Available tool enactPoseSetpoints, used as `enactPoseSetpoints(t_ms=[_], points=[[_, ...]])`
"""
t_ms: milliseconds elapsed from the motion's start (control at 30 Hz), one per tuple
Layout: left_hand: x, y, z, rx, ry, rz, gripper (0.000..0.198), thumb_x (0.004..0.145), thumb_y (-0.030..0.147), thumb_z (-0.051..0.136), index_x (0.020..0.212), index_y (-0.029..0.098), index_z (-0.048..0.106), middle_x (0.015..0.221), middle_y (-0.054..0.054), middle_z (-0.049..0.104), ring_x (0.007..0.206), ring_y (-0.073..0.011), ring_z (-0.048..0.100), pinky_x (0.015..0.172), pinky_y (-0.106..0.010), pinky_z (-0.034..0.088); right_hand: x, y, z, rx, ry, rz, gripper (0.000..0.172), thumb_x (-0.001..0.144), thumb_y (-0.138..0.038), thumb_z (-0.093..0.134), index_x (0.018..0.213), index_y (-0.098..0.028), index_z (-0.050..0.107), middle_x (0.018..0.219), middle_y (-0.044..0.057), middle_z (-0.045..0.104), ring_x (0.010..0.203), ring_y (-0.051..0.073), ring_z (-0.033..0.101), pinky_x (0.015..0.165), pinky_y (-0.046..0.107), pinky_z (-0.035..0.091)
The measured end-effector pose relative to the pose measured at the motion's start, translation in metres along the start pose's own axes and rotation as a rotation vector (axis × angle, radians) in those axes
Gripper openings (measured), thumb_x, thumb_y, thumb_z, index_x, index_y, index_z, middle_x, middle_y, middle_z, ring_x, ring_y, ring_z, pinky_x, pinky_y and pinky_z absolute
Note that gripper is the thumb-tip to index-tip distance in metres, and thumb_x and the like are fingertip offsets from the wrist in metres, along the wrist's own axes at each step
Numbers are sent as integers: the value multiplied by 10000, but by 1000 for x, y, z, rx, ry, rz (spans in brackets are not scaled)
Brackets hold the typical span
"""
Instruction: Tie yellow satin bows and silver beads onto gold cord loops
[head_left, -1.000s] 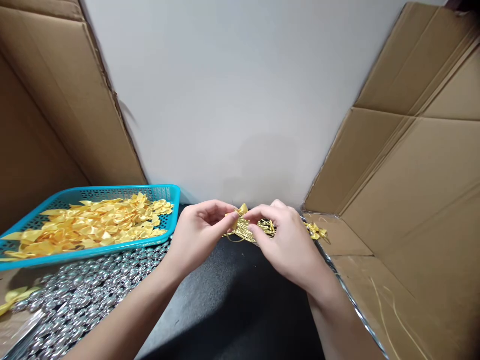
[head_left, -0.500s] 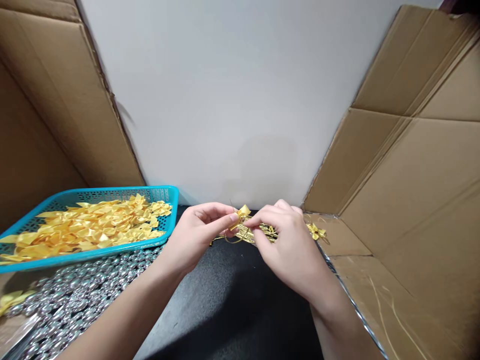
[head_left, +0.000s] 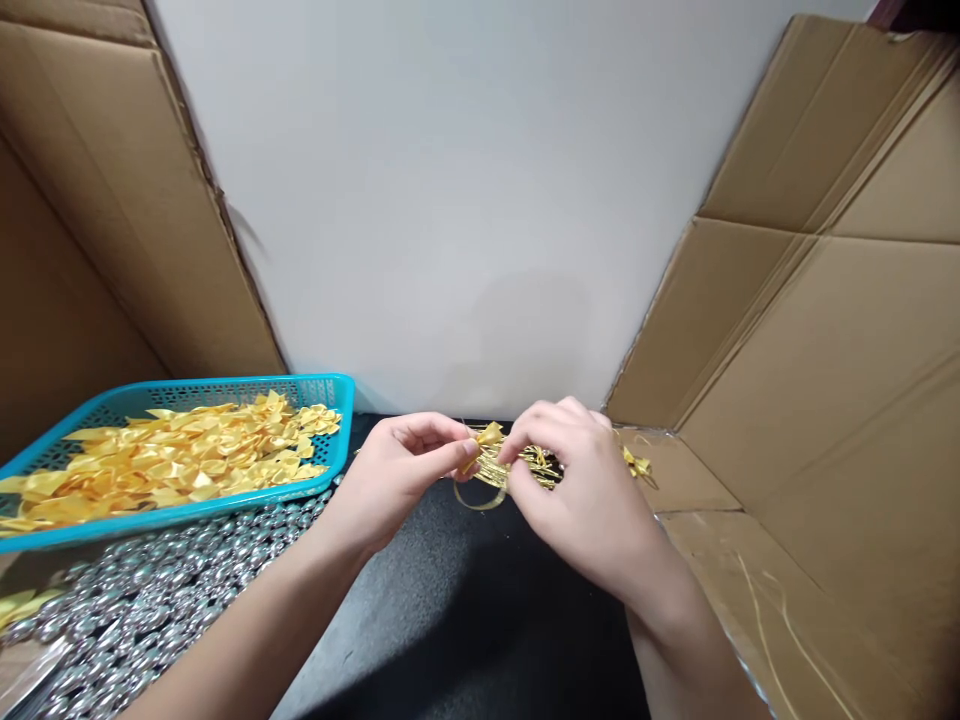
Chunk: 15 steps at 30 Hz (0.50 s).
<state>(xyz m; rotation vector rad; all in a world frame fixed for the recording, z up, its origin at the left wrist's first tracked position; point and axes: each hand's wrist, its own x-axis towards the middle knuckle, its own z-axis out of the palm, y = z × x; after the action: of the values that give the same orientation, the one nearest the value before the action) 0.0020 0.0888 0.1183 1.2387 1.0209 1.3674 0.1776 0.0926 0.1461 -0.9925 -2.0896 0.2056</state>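
Between the thumb and forefinger of my left hand (head_left: 409,460) a small yellow ribbon bow (head_left: 489,436) is pinched. Below it hangs a loop of thin gold cord (head_left: 480,506), whose right side runs up to the fingertips of my right hand (head_left: 574,465). Those fingertips are drawn together just right of the bow and seem to pinch the cord; the exact contact is small and partly hidden. Behind both hands lies a bundle of shiny gold cords (head_left: 491,468) on the black work surface (head_left: 420,600). Another yellow bow (head_left: 636,463) rests beyond my right hand.
A blue basket (head_left: 349,425) holding many yellow ribbon bows (head_left: 202,450) stands at the left. Silvery beads (head_left: 165,590) spread in front of it. Cardboard panels (head_left: 847,400) flank both sides, and a pale wall (head_left: 450,200) rises behind. Loose cord (head_left: 761,620) lies at right.
My right fingertips have drawn slightly away from the bow to the right. The cord loop now hangs lower and wider beneath it. My left hand keeps its pinch.
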Motion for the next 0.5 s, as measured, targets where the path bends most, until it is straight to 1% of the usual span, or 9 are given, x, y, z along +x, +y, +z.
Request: enactPoseSetpoints(t_ms=[67, 100, 133, 167, 233, 267, 333, 400, 500], points=[[-1, 1, 0, 32, 3, -1, 104, 719, 172, 737, 622, 164, 699, 563, 32, 649, 541, -72, 538, 543, -181, 425, 3, 1, -1, 103, 86, 1, 172, 738, -67, 584, 736, -223, 656, 817, -14, 688, 837, 188, 587, 797, 388, 414], [-2, 2, 0, 47, -11, -7, 103, 712, 171, 742, 619, 162, 698, 559, 33, 646, 539, -72, 535, 541, -181, 422, 5, 3, 0, 179, 103, 12, 154, 756, -93, 594, 776, -224, 673, 848, -5, 688, 865, 187, 592, 799, 372, 430], [-2, 2, 1, 63, -34, -15, 105, 709, 174, 744, 617, 159, 698, 553, 34, 642, 538, -73, 534, 540, -181, 419, 8, 5, 2, 268, 89, 28, 134, 777, -127, 602, 814, -222, 688, 873, 5, 689, 885, 183, 599, 793, 354, 447], [-3, 2, 1, 75, -61, -25, 109, 710, 180, 744, 615, 155, 698, 548, 33, 639, 538, -73, 533, 539, -181, 416, 10, 8, 5, 363, 39, 53, 105, 795, -164, 612, 822, -218, 698, 875, 12, 690, 881, 178, 607, 778, 336, 461], [-3, 1, 2, 90, -111, -42, 124, 716, 195, 741, 609, 150, 697, 535, 33, 629, 538, -74, 530, 542, -182, 413, 15, 15, 14, 556, -123, 121, 72, 800, -220, 638, 772, -201, 702, 841, 19, 686, 806, 161, 625, 737, 314, 484], [-2, 0, 2, 90, -122, -49, 125, 715, 200, 742, 609, 149, 698, 533, 33, 628, 539, -74, 529, 545, -181, 413, 17, 18, 18, 654, -191, 161, 76, 791, -241, 656, 752, -190, 696, 812, 20, 678, 761, 155, 633, 716, 309, 494], [-1, -3, 1, 84, -127, -63, 113, 714, 207, 745, 624, 151, 706, 544, 32, 634, 549, -74, 533, 557, -180, 418, 20, 25, 26, 854, -293, 239, 148, 761, -316, 703, 732, -174, 672, 764, 13, 653, 672, 150, 641, 668, 311, 513], [0, -5, 0, 72, -127, -67, 110, 719, 212, 743, 632, 153, 711, 549, 33, 634, 557, -74, 534, 572, -179, 425, 21, 29, 30, 991, -340, 283, 230, 727, -381, 740, 720, -170, 649, 754, 7, 633, 631, 150, 643, 646, 323, 529], [2, -8, -1, 30, -129, -78, 125, 740, 210, 708, 627, 157, 712, 551, 27, 630, 570, -82, 545, 585, -183, 438, 22, 32, 32, 1012, -328, 285, 266, 701, -412, 764, 696, -173, 647, 778, 7, 618, 648, 142, 630, 661, 321, 534]])
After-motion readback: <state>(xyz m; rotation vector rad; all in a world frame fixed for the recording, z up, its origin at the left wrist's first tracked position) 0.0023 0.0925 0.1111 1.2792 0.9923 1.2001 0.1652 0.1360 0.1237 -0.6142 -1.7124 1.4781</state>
